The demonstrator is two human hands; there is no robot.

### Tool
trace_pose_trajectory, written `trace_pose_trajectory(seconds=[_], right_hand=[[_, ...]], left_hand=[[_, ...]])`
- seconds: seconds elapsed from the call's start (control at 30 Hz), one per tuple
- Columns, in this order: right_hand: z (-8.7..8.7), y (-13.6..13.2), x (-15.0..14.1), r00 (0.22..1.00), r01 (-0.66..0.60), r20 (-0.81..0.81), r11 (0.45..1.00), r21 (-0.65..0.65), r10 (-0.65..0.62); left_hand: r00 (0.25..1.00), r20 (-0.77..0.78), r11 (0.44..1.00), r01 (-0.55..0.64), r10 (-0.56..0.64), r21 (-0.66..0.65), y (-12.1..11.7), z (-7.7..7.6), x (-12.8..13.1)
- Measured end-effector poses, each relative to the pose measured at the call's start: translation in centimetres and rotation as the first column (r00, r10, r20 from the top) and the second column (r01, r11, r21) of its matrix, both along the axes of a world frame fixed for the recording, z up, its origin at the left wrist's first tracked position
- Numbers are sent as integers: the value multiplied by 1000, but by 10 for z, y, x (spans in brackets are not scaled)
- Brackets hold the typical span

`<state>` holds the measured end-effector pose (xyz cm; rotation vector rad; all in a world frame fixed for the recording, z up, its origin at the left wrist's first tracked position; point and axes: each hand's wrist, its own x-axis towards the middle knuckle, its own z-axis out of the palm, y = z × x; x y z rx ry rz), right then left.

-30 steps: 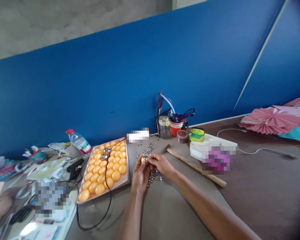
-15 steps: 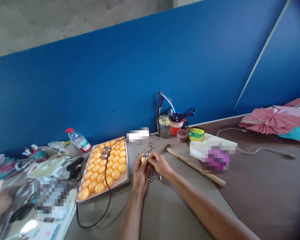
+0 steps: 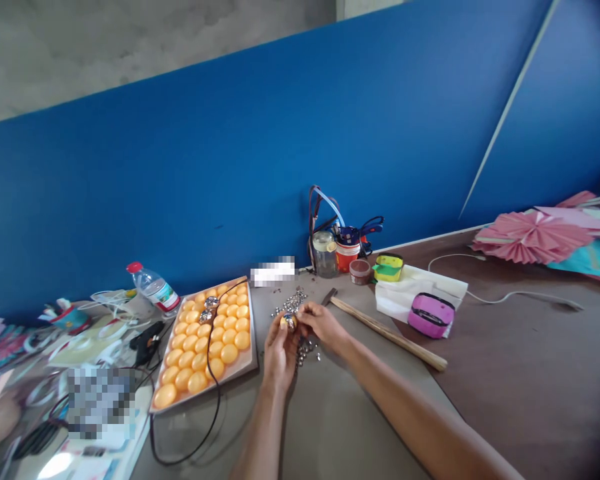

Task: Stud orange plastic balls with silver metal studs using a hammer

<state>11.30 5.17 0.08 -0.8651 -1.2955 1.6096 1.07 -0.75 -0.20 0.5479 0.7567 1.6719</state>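
My left hand (image 3: 280,357) is closed around an orange ball (image 3: 289,323) partly covered with shiny silver pieces. Against the ball's right side, my right hand (image 3: 323,327) has its fingertips pinched together; whatever lies between them is too small to make out. Loose silver beads (image 3: 294,301) are scattered on the table behind and beneath my hands. To the left, a shallow tray (image 3: 254,347) holds rows of plain orange balls (image 3: 229,353). Two silver-covered balls (image 3: 209,308) sit near the tray's back, where a black cord crosses it.
A hammer (image 3: 390,333) lies to my right, near a purple container (image 3: 431,315) and a yellow-green one (image 3: 389,267). A glass jar (image 3: 325,255) and red cup (image 3: 348,256) stand by the blue partition. At left are a bottle (image 3: 155,290), cables and another person's hand (image 3: 0,420).
The view has shifted slightly. My left hand still holds the ball and my right fingers stay at its side. The other person's hand at far left has moved a little.
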Motion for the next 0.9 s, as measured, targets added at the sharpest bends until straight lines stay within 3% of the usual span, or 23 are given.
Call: trace_pose_trajectory(seconds=[0.17, 0.27, 0.4, 0.63, 0.77, 0.9], right_hand=[[-9, 19, 17, 935, 203, 249, 956, 212, -254], [-12, 26, 26, 850, 201, 398, 911, 361, -345], [-11, 31, 39, 778, 35, 562, 913, 407, -280], [-3, 32, 57, 598, -318, 801, 917, 243, -5], [-2, 27, 55, 567, -394, 824, 878, 271, 0], [-4, 24, 51, 573, -374, 817, 867, 330, -64]], left_hand=[[998, 64, 999, 13, -11, -31, 2, 1, -4], [997, 72, 999, -22, 25, -49, 3, 1, -7], [994, 91, 996, -47, 54, -73, 4, 1, -11], [993, 107, 997, -36, 43, -67, 5, 1, -12], [991, 128, 997, -37, 46, -68, 5, 1, -11], [992, 118, 997, -36, 44, -64, 4, 2, -10]])
